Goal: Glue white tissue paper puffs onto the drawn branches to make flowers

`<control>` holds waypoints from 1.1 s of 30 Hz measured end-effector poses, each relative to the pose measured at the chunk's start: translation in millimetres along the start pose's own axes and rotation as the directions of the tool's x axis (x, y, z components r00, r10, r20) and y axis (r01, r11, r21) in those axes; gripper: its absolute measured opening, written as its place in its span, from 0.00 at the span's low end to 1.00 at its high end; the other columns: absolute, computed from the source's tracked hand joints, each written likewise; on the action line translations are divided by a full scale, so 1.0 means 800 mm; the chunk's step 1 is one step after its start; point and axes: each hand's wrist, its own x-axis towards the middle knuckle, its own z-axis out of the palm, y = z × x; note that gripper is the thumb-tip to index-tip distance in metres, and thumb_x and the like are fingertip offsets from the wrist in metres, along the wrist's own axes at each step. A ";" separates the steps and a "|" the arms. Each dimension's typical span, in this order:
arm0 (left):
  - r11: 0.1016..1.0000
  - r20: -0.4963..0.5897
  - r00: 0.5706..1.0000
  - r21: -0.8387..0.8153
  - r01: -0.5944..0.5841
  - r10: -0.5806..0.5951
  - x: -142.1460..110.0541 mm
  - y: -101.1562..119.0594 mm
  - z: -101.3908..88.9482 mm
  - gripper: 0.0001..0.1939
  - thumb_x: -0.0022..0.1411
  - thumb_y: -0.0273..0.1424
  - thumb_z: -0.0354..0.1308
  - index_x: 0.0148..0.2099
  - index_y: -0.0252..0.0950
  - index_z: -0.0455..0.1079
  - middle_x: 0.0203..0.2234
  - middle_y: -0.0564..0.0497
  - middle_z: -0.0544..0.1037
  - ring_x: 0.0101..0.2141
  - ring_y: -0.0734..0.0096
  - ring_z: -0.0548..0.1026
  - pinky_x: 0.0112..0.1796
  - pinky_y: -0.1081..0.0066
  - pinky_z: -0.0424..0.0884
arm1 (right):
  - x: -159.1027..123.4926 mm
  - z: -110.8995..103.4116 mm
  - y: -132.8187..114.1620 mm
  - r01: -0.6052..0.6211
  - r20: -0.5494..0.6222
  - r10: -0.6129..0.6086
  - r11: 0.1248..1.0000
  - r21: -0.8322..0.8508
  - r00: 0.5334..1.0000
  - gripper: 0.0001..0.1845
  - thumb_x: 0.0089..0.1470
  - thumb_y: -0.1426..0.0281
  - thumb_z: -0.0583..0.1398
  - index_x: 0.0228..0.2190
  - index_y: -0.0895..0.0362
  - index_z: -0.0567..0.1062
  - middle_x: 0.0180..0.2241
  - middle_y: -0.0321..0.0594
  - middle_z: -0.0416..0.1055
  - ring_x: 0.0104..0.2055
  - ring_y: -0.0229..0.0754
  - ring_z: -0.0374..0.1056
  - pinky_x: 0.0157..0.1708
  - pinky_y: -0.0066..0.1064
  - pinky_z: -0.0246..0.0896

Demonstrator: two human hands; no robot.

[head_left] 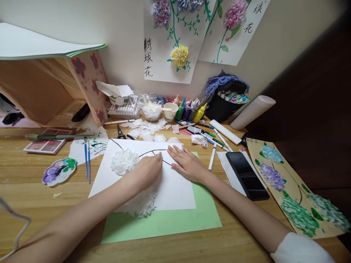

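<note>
A white sheet of paper lies on a larger green sheet, with thin dark branch lines drawn on it. My left hand is closed over the sheet beside the branch lines, and whatever its fingers may hold is hidden. Flat on the paper's upper right, my right hand has its fingers spread. One white ruffled paper flower sits on the sheet to the left of my left hand. Another white paper flower shows below that wrist, partly covered by the forearm.
Behind the sheet lie scissors, paper scraps and several pens. Paint bottles and a paper cup stand at the wall. To the right are a phone and a flower picture; brushes and a palette lie left.
</note>
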 end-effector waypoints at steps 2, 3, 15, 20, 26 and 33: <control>1.000 0.005 1.000 0.011 0.007 -0.007 0.000 0.002 0.000 0.26 0.55 0.15 0.42 0.58 0.21 0.57 0.57 0.31 0.60 0.45 0.57 0.73 0.42 0.64 0.70 | -0.002 -0.001 0.001 0.016 0.026 -0.016 1.000 0.013 1.000 0.30 0.61 0.59 0.46 0.62 0.52 0.44 0.63 0.41 0.44 0.65 0.46 0.39 0.62 0.50 0.38; 1.000 0.008 1.000 0.016 0.010 -0.010 0.001 0.003 -0.001 0.27 0.55 0.15 0.42 0.58 0.21 0.57 0.57 0.30 0.59 0.45 0.57 0.73 0.42 0.64 0.70 | -0.003 -0.002 0.002 0.024 0.041 -0.025 0.999 0.022 0.999 0.31 0.61 0.59 0.46 0.62 0.52 0.43 0.64 0.40 0.42 0.66 0.45 0.38 0.62 0.50 0.39; 1.000 -0.022 1.000 -0.025 -0.006 0.005 0.002 0.001 -0.001 0.24 0.55 0.15 0.43 0.55 0.21 0.60 0.55 0.29 0.63 0.44 0.55 0.74 0.42 0.63 0.70 | -0.014 -0.001 0.003 -0.049 -0.110 0.043 0.998 -0.051 0.993 0.27 0.61 0.64 0.46 0.61 0.51 0.49 0.61 0.39 0.54 0.64 0.46 0.44 0.61 0.53 0.40; 1.000 -0.014 1.000 -0.010 -0.007 0.007 0.001 0.002 -0.003 0.26 0.54 0.16 0.43 0.56 0.21 0.60 0.55 0.29 0.62 0.45 0.56 0.73 0.42 0.64 0.70 | -0.016 -0.002 0.002 -0.048 -0.147 0.035 0.996 -0.082 0.988 0.27 0.61 0.66 0.46 0.61 0.52 0.48 0.61 0.40 0.53 0.65 0.45 0.43 0.61 0.54 0.38; 1.000 0.025 1.000 -0.001 -0.002 0.002 0.001 0.002 -0.006 0.27 0.55 0.16 0.42 0.58 0.20 0.57 0.57 0.30 0.59 0.46 0.56 0.73 0.43 0.64 0.69 | -0.018 -0.003 0.001 -0.055 -0.158 0.043 0.996 -0.070 0.986 0.25 0.61 0.69 0.45 0.60 0.51 0.53 0.58 0.36 0.59 0.63 0.45 0.47 0.62 0.54 0.36; 1.000 0.015 1.000 0.013 -0.002 0.002 0.002 0.002 -0.006 0.27 0.55 0.16 0.41 0.58 0.20 0.57 0.57 0.30 0.59 0.46 0.57 0.73 0.42 0.65 0.69 | -0.019 -0.006 -0.002 -0.130 -0.230 0.112 0.989 -0.065 0.967 0.23 0.61 0.71 0.46 0.56 0.50 0.61 0.53 0.35 0.66 0.62 0.46 0.51 0.62 0.56 0.31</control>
